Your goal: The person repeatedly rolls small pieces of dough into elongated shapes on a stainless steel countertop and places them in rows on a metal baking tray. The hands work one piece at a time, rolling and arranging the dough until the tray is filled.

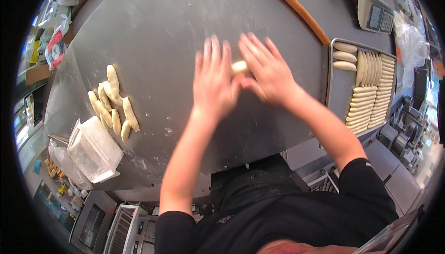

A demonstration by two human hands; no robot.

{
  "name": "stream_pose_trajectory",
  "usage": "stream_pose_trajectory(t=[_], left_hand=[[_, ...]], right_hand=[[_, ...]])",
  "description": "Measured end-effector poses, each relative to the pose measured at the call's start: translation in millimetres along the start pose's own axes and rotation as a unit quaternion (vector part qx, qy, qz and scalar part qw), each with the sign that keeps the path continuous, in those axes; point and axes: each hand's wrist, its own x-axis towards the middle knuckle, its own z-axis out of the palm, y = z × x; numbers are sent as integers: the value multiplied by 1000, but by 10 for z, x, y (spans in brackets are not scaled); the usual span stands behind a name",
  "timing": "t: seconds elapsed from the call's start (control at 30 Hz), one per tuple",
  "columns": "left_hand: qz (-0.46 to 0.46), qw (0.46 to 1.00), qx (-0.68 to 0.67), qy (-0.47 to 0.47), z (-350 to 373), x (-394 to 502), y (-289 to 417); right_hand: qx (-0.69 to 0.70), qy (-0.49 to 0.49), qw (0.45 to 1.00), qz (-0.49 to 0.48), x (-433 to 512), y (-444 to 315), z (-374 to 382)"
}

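My left hand [215,80] and my right hand [266,69] lie palm down over the middle of the steel worktop, both slightly blurred, with their thumbs close together. Between them shows part of a short piece of pale dough [239,67]; the rest of it is hidden under the hands. Neither hand is closed around it. To the left, several elongated dough pieces [113,80] lie in a loose heap. At the right, a metal sheet pan [339,97] holds rows of shaped dough sticks [363,108] and a few thicker dough pieces [345,56].
A long wooden rolling pin [295,5] lies at the upper right, its lower end near the pan. Beyond it stands a digital scale [373,14]. A flour-dusted, translucent container [95,149] and a plastic bag [66,160] are at the lower left. Packaging bags [55,50] line the left side.
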Motion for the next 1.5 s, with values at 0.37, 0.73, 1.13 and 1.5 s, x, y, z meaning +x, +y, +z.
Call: stream_pose_trajectory(t=[0.37, 0.73, 1.13, 1.5], left_hand=[[-51, 979, 113, 159, 148, 865, -547], [-18, 997, 22, -75, -45, -1046, 353], [-151, 980, -14, 126, -383, 825, -975], [10, 993, -66, 93, -269, 333, -409]], right_hand=[[-112, 79, 988, 67, 918, 355, 235], [-45, -86, 995, 8, -863, -292, -167], [-23, 82, 995, 56, 839, 609, 29], [57, 95, 994, -11, 540, 212, -104]])
